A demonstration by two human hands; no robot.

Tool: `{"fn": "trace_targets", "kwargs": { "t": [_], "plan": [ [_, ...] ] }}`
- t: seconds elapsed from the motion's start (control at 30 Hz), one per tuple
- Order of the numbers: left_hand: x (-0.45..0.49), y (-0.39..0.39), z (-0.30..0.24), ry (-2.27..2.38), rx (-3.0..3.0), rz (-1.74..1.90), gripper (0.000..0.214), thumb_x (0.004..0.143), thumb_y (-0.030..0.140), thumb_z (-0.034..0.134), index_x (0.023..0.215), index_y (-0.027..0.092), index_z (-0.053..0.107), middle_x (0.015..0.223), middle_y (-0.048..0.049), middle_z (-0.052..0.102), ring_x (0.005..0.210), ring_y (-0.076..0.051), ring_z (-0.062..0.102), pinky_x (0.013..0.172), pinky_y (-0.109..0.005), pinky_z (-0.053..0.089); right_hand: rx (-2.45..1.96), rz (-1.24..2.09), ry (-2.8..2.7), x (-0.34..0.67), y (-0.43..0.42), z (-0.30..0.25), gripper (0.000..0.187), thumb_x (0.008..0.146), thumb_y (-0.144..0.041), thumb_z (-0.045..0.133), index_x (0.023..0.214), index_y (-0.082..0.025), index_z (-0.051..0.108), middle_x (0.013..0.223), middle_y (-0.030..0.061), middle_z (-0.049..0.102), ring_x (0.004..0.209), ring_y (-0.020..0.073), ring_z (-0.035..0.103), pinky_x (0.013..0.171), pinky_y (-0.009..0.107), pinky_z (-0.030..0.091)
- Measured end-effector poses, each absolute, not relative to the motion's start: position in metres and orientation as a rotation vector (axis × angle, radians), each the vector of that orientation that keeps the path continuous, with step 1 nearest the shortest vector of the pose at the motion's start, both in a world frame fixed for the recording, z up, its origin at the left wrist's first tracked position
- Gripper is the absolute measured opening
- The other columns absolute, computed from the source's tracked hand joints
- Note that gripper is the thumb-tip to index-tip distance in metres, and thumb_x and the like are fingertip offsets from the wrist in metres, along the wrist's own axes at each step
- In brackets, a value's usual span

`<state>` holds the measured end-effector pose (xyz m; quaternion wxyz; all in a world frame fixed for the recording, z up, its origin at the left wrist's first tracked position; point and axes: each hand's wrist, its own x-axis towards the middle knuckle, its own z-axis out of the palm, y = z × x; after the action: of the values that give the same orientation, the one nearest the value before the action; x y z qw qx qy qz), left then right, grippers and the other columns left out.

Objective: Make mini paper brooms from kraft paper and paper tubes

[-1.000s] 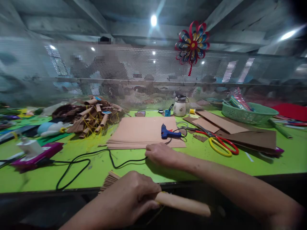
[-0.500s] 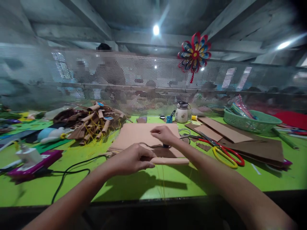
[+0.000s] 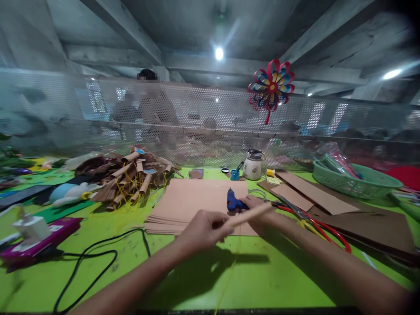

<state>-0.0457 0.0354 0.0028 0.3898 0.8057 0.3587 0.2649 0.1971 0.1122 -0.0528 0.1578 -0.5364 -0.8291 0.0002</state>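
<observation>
My left hand [image 3: 208, 229] pinches a slim rolled brown paper tube [image 3: 252, 214] that slants up to the right. A thin yellow thread [image 3: 233, 262] hangs from the tube down over the table. Behind the tube, my right hand [image 3: 257, 204] is closed on a blue glue gun [image 3: 233, 201], its nozzle pointing up. The tube partly hides the right hand's fingers. Under the glue gun lies a stack of brown paper sheets [image 3: 190, 197].
Left stands a pile of paper tubes [image 3: 131, 175] with yellow threads, and a purple power strip [image 3: 42, 240] with a black cord [image 3: 114, 256]. Right are red-handled scissors [image 3: 331, 234], cardboard sheets [image 3: 364, 218] and a green basket [image 3: 354, 183]. A white jug [image 3: 252, 166] stands behind.
My right hand has moved right and down and now grips the glue gun, which was mostly hidden before. My left hand has moved right, tilting the paper tube's far end upward.
</observation>
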Motion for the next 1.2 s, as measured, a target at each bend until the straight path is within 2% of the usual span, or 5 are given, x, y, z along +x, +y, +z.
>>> {"fn": "trace_targets", "kwargs": {
  "t": [0.1,0.27,0.53,1.03,1.2],
  "plan": [
    [-0.046,0.029,-0.017,0.941,2.274,0.430,0.017,0.078,0.026,0.057,0.066,0.015,0.060,0.054,0.0048,0.042,0.053,-0.008,0.037,0.048,-0.023,0.022,-1.469,-0.071,-2.358,0.194,0.122,-0.041,0.031,0.090,-0.027,0.052,0.119,-0.019,0.061,0.102,0.0096,0.062,0.096,0.0228,0.056,0.082,0.032,0.042],
    [-0.054,0.036,-0.029,1.032,2.392,0.366,0.016,0.077,0.024,0.058,0.064,0.017,0.054,0.053,0.0057,0.040,0.051,-0.008,0.036,0.048,-0.024,0.019,-1.405,-0.159,-2.326,0.174,0.158,-0.033,0.037,0.092,-0.021,0.050,0.129,-0.021,0.053,0.111,0.0105,0.059,0.102,0.0229,0.052,0.086,0.033,0.041],
    [-0.061,0.046,-0.034,1.253,2.582,0.372,0.015,0.081,0.027,0.059,0.070,0.017,0.060,0.071,-0.0009,0.059,0.065,-0.014,0.050,0.059,-0.027,0.028,-1.413,-0.216,-2.309,0.164,0.186,-0.055,0.024,0.084,-0.021,0.061,0.107,-0.017,0.067,0.105,0.0142,0.061,0.105,0.0303,0.048,0.086,0.040,0.039],
    [-0.053,0.044,-0.044,1.317,2.658,0.204,0.013,0.084,0.029,0.057,0.084,0.020,0.066,0.087,-0.0076,0.064,0.077,-0.021,0.058,0.060,-0.030,0.035,-1.248,-0.264,-2.408,0.107,0.226,0.007,0.026,0.094,-0.019,0.048,0.081,-0.014,0.070,0.087,0.0102,0.066,0.093,0.0204,0.057,0.085,0.032,0.043],
    [-0.053,0.053,-0.058,1.276,2.720,0.129,0.013,0.080,0.031,0.061,0.083,0.020,0.066,0.086,-0.0089,0.064,0.078,-0.023,0.058,0.057,-0.031,0.033,-1.371,-0.218,-2.500,0.070,0.276,0.023,0.020,0.093,-0.031,0.056,0.099,-0.014,0.064,0.100,0.0060,0.065,0.090,0.0178,0.063,0.081,0.037,0.051]
  ]
}}
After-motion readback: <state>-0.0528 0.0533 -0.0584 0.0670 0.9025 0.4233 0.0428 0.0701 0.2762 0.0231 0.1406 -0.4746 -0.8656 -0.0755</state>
